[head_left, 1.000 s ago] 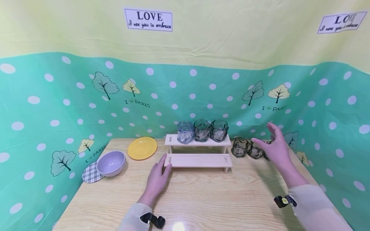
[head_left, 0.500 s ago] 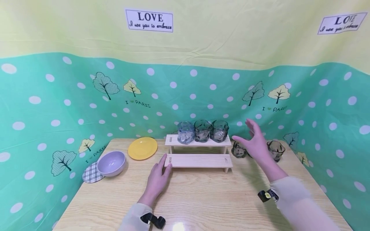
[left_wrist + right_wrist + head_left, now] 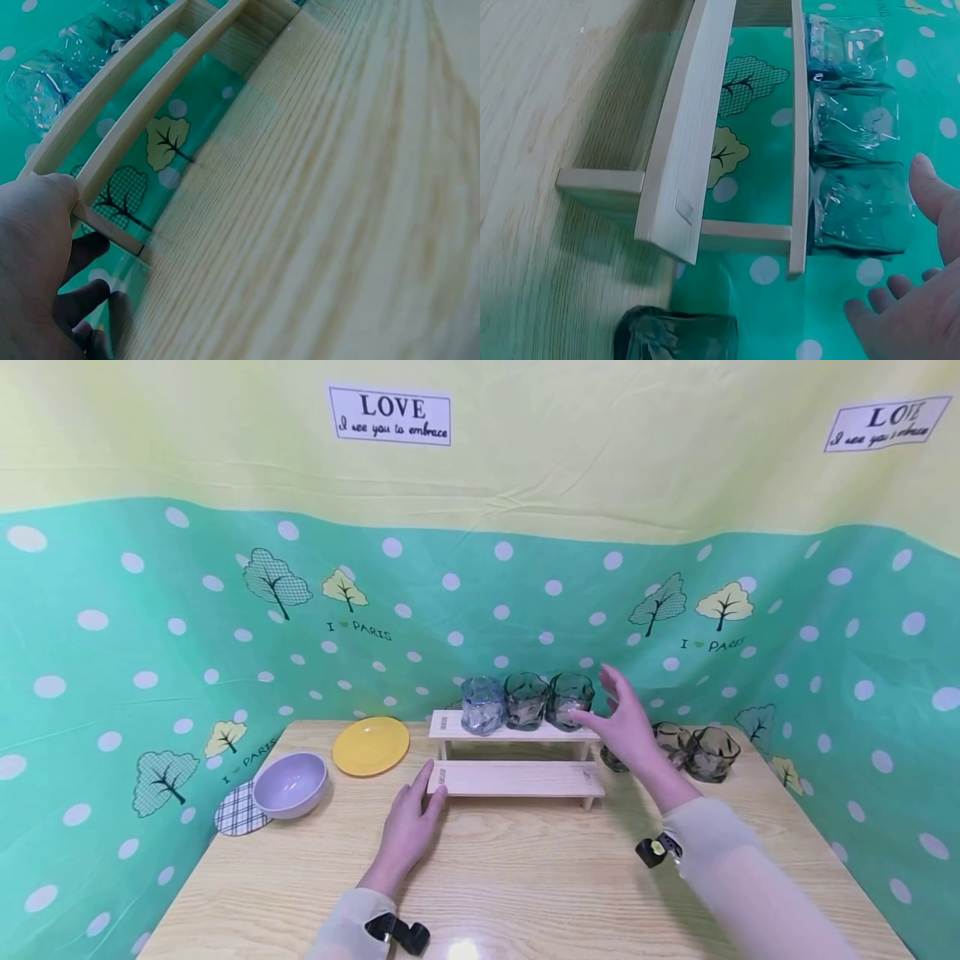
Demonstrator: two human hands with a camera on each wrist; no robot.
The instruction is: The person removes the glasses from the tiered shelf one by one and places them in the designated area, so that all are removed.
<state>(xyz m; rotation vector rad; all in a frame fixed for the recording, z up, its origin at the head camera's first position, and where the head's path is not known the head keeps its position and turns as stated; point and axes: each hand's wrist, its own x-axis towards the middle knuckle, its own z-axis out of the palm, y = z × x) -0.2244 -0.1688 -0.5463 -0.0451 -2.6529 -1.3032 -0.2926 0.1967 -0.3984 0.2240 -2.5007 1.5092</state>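
Note:
A two-step wooden rack [image 3: 513, 778] stands at the table's back. On its upper step sit a blue glass [image 3: 482, 707], a grey-green glass [image 3: 525, 702] and a dark green glass [image 3: 566, 695] in a row. My left hand [image 3: 407, 828] holds the lower step's left end, thumb at the front edge; the left wrist view has the thumb [image 3: 60, 187] against the wood. Beside the dark green glass, my right hand [image 3: 628, 727] has thumb and fingers spread. In the right wrist view its thumb [image 3: 928, 176] is close to that glass, with nothing held.
Right of the rack, a grey glass [image 3: 671, 737], a brownish glass [image 3: 712, 756] and a partly hidden dark glass [image 3: 613, 760] stand on the table. At left are a yellow plate [image 3: 371, 746], a purple bowl [image 3: 290, 785] and a checked mat [image 3: 238, 812]. A patterned curtain [image 3: 390, 610] hangs behind.
My right hand has moved left, from above the glasses at the table's right to the dark green glass on the rack. My left hand stays at the rack's end.

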